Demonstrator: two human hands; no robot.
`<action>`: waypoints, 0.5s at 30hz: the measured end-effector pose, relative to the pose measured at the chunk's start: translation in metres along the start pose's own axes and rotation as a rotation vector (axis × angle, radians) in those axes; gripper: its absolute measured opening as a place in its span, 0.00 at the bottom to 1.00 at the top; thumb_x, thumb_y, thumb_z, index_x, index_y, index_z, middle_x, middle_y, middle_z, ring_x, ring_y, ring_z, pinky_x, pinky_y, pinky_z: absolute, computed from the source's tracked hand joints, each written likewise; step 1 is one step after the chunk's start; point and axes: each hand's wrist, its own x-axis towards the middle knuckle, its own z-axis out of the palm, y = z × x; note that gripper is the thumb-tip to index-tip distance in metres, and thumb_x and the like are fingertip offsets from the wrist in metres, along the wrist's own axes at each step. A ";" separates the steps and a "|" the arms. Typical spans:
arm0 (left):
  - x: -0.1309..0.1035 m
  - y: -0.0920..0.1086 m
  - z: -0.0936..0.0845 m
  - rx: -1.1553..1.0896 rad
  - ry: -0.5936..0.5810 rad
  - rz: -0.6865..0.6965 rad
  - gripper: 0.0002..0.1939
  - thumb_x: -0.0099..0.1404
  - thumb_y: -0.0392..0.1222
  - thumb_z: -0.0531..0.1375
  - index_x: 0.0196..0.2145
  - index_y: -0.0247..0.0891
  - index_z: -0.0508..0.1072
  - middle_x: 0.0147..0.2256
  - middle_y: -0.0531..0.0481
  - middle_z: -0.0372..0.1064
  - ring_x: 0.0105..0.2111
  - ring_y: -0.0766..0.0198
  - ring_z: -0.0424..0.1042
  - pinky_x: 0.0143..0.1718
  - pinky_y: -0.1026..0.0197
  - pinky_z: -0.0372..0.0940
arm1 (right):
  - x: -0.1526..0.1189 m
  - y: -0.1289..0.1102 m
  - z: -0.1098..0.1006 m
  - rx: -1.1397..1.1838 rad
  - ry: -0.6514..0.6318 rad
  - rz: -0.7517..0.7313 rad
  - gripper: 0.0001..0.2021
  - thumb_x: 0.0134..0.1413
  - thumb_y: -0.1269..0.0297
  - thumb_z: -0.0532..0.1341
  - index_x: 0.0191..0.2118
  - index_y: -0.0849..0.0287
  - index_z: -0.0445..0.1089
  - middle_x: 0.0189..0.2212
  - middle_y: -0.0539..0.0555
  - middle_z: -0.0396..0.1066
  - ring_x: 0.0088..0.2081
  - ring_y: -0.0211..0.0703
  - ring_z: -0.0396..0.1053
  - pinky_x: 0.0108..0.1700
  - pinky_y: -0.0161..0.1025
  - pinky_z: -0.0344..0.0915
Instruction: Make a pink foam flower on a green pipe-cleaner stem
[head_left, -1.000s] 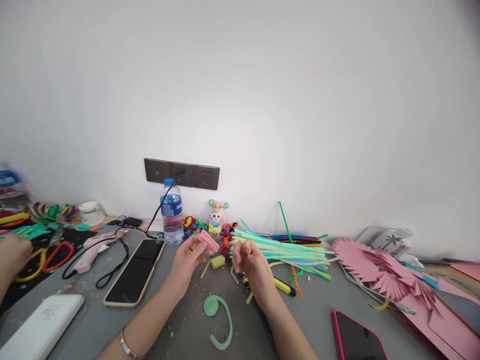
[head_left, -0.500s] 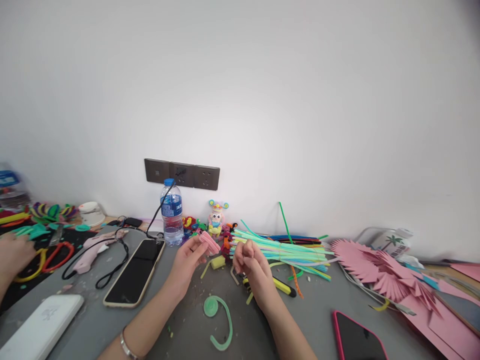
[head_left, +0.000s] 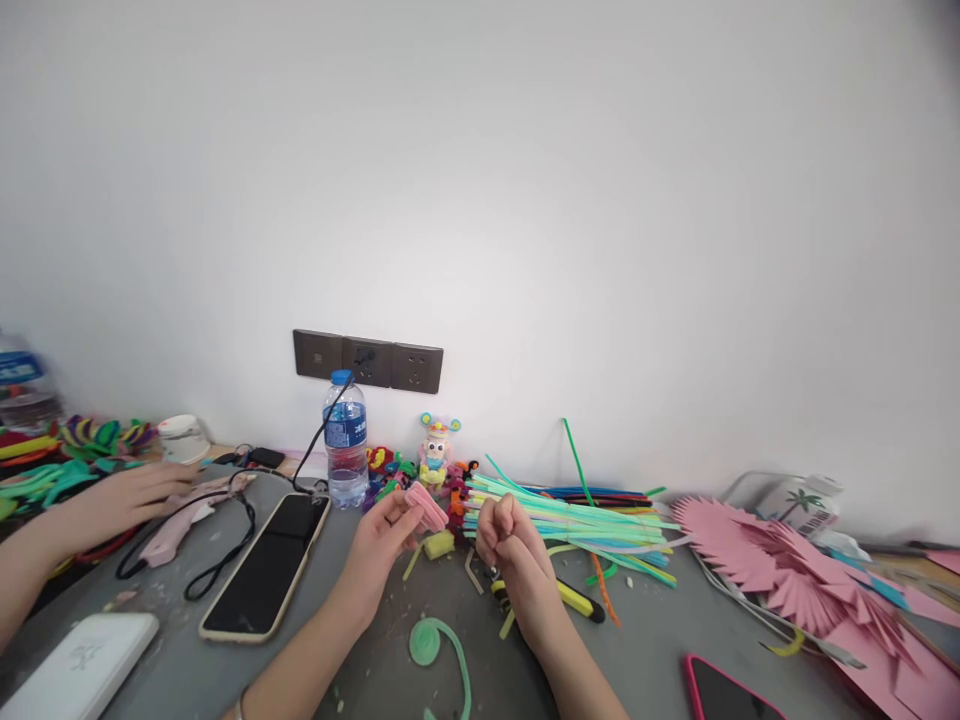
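Between the thumb and fingers of my left hand (head_left: 384, 550) is a pink folded piece (head_left: 426, 507), raised above the grey table (head_left: 390, 670). My right hand (head_left: 514, 550) is closed a little to its right, fingers curled together; what they hold, if anything, is too small to tell. Below the hands lies a green coiled strip (head_left: 425, 641) with a curved tail. A yellow rolled piece (head_left: 439, 545) rests just under the pink piece. Behind my right hand spreads a bundle of pale green and coloured pipe cleaners (head_left: 585, 525).
Another person's hand (head_left: 124, 508) reaches in at the left, over a pink glue gun (head_left: 171, 535). A phone (head_left: 268, 570), a water bottle (head_left: 346, 440) and a small figurine (head_left: 435, 450) stand or lie nearby. Pink folded paper (head_left: 795, 570) lies at the right.
The other person's hand has moved right, to the glue gun. The view has tilted slightly, so the table sits lower. My two hands keep nearly the same pose.
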 end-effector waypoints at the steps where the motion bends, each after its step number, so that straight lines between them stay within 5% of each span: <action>1: 0.000 -0.001 0.000 -0.003 0.002 -0.004 0.17 0.53 0.52 0.67 0.33 0.37 0.75 0.31 0.47 0.74 0.32 0.63 0.68 0.28 0.67 0.59 | 0.000 0.001 0.000 0.011 0.003 0.007 0.09 0.38 0.74 0.51 0.27 0.54 0.49 0.24 0.45 0.50 0.22 0.36 0.43 0.25 0.36 0.43; 15: -0.004 0.001 0.007 0.000 0.000 -0.002 0.17 0.51 0.52 0.68 0.31 0.37 0.74 0.29 0.50 0.71 0.28 0.65 0.67 0.27 0.67 0.60 | -0.004 -0.002 0.002 0.023 0.032 0.066 0.09 0.36 0.74 0.51 0.26 0.55 0.49 0.24 0.45 0.46 0.22 0.38 0.39 0.25 0.38 0.40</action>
